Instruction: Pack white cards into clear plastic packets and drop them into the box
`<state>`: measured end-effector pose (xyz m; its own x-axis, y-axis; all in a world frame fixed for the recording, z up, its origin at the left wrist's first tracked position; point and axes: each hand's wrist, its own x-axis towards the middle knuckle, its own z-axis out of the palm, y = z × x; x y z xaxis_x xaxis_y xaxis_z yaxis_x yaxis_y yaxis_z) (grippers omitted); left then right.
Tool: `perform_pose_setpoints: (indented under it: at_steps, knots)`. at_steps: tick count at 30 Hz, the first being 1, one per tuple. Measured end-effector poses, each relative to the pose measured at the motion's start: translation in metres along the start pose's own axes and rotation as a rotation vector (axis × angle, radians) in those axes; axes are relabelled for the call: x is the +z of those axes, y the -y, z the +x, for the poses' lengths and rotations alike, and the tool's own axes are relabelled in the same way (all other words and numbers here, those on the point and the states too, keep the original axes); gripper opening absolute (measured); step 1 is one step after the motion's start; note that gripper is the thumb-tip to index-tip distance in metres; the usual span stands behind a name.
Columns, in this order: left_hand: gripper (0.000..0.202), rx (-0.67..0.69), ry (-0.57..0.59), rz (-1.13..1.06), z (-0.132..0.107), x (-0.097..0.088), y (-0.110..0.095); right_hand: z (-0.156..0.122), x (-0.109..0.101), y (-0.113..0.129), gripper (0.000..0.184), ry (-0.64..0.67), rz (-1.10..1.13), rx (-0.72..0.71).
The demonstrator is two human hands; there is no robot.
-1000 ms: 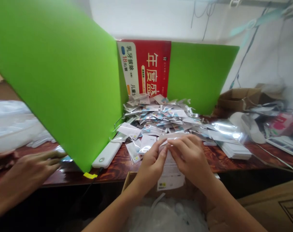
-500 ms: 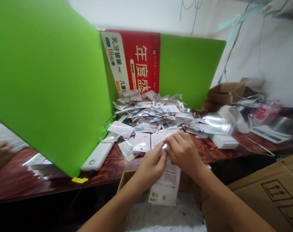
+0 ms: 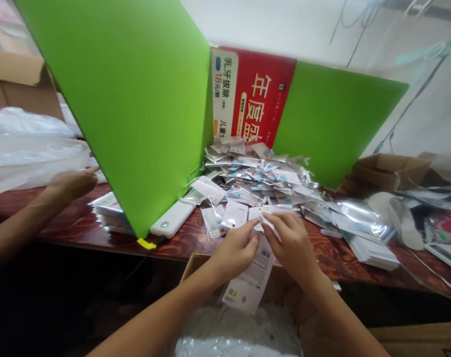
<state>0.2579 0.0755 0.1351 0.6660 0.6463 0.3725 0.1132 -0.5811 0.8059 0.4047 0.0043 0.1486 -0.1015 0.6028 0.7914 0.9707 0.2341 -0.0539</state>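
My left hand (image 3: 235,254) pinches the top end of a white printed card (image 3: 246,285), which seems to be in a clear plastic sleeve. At the same end, the bent fingers of my right hand (image 3: 292,244) close on its upper right edge. The card hangs down over an opened cardboard box (image 3: 190,267), its printing upside down to me. What lies between my fingertips is too small to make out. Just beyond my hands, a heap of bagged cards (image 3: 255,171) covers the table, a few lying flat at its near edge.
Green boards (image 3: 154,114) stand behind and left, with a red and white poster (image 3: 262,94). A white power bank-like device (image 3: 173,218) lies by the left board. Card stacks (image 3: 372,250) sit at right. Another person's hand (image 3: 71,183) is beyond the left board.
The view has turned left, so the scene sits further right. Both hands stay at the card's top end, and my right fingers have straightened a little. The other person's arm shows more.
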Motion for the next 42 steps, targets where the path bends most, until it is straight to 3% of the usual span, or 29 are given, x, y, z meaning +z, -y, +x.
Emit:
perform_pose_setpoints:
  at_steps: [3,6,11,14,16,17,19,21,23,24,29,32,35,40,42]
  knots:
    - [0.027,0.04,0.035,0.051,-0.004,0.002,-0.005,0.001,0.011,0.01,0.019,0.055,-0.095,-0.057]
    - [0.022,0.063,0.081,0.111,-0.004,0.006,-0.009,-0.002,0.008,0.011,0.021,0.081,-0.194,-0.047]
    - [0.035,0.151,0.141,0.003,0.002,0.015,-0.012,-0.011,-0.002,0.003,0.02,-0.017,-0.136,0.089]
    - [0.039,0.124,0.179,-0.056,0.005,0.016,-0.013,-0.017,-0.01,-0.018,0.015,-0.163,0.068,0.382]
    - [0.037,0.044,0.165,-0.065,0.007,0.013,-0.012,-0.021,-0.017,-0.039,0.014,-0.407,0.306,0.73]
    - [0.036,-0.002,0.131,-0.083,0.008,0.011,-0.011,-0.022,-0.021,-0.048,0.017,-0.589,0.444,0.911]
    - [0.034,-0.089,0.022,-0.169,0.012,0.007,-0.007,-0.023,-0.027,-0.061,0.022,-0.771,0.549,1.056]
    - [0.033,-0.158,-0.083,-0.292,0.015,0.003,-0.003,-0.021,-0.029,-0.061,0.022,-0.812,0.591,1.08]
    - [0.031,-0.207,-0.145,-0.408,0.017,0.001,0.0,-0.015,-0.03,-0.047,0.021,-0.707,0.707,1.06]
    - [0.031,-0.225,-0.161,-0.456,0.018,0.001,0.001,-0.012,-0.031,-0.036,0.02,-0.576,0.785,1.023]
    - [0.034,-0.245,-0.182,-0.499,0.018,0.0,0.002,-0.001,-0.042,0.018,0.013,0.449,0.929,0.577]
    - [0.04,-0.255,-0.186,-0.478,0.018,-0.003,0.004,0.002,-0.05,0.03,0.016,0.819,0.941,0.365]
    - [0.045,-0.296,-0.187,-0.526,0.016,-0.009,0.006,0.005,-0.05,0.031,0.024,0.961,0.984,0.337]
    - [0.036,-0.335,-0.188,-0.602,0.01,-0.017,0.008,0.004,-0.032,0.03,0.024,0.928,1.221,0.717]
    - [0.033,-0.331,-0.196,-0.611,0.01,-0.018,0.007,0.003,-0.025,0.028,0.028,0.866,1.225,0.785]
